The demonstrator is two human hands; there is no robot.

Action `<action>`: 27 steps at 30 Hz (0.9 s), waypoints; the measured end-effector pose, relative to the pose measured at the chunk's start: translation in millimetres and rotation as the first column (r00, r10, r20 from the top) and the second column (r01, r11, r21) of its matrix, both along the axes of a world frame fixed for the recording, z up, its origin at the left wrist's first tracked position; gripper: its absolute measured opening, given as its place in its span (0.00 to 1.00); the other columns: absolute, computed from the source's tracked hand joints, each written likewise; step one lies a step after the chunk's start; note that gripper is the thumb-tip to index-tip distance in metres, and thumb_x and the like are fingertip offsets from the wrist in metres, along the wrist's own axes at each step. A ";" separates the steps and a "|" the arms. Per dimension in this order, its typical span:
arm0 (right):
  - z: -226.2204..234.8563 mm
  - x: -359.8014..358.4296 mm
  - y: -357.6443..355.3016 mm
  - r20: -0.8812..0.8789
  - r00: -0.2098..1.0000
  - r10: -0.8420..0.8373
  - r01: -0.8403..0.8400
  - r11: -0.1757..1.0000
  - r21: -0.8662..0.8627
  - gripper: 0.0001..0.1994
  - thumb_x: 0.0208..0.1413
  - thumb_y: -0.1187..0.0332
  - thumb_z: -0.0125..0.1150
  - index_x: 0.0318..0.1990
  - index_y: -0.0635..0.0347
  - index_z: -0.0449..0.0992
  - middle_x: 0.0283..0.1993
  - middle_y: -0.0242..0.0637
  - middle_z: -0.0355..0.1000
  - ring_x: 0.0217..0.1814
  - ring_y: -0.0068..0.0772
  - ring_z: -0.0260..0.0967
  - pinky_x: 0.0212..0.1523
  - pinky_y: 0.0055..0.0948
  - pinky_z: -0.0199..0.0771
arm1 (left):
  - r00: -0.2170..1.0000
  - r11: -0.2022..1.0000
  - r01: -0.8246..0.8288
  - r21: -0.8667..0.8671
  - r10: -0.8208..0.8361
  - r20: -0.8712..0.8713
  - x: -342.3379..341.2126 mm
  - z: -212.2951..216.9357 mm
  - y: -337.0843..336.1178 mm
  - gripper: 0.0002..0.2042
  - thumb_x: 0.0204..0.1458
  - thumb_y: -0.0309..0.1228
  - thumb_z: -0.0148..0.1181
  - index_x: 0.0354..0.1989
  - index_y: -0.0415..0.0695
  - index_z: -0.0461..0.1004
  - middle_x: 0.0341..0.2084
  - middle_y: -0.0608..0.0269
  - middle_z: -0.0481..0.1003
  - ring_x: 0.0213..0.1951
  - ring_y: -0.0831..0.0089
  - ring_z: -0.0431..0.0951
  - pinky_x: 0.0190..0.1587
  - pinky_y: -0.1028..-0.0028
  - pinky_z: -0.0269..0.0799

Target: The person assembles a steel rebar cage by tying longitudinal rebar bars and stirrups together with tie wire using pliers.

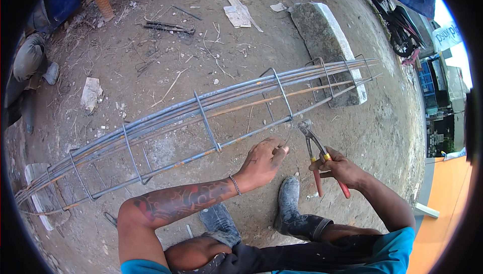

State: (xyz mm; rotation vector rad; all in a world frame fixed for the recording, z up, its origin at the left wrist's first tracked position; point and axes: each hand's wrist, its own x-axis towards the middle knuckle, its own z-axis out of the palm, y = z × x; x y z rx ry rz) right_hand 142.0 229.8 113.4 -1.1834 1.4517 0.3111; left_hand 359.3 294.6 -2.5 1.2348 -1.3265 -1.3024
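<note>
A long rebar cage (183, 116) of grey, partly rusty bars with square stirrups (205, 123) runs across in front of me, from lower left to upper right. My left hand (264, 161) is just on the near side of it, fingers pinched together on what looks like a thin wire (289, 138). To the right, my right hand (343, 167) grips pincers (314, 141) by their red handles with yellow bands. The pincer head points up toward the cage's near bar, close to a stirrup corner but apart from it.
A concrete block (322, 32) supports the cage's right end; another block (43, 193) is under the left. Beyond lie short dark bars (168, 26) and paper scraps (237, 11). A person's leg (30, 58) shows at left. Motorcycles (402, 32) stand at upper right.
</note>
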 end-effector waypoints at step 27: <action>-17.4 4.2 -1.3 0.062 0.996 0.068 -0.057 0.985 -0.160 0.11 0.55 0.71 0.43 0.44 0.66 0.66 0.38 0.40 0.70 0.42 0.30 0.72 0.48 0.31 0.71 | 0.993 0.996 0.074 0.041 -0.077 0.090 0.5 -2.0 -0.6 0.13 0.59 0.32 0.49 0.40 0.33 0.73 0.38 0.50 0.74 0.41 0.59 0.76 0.45 0.66 0.68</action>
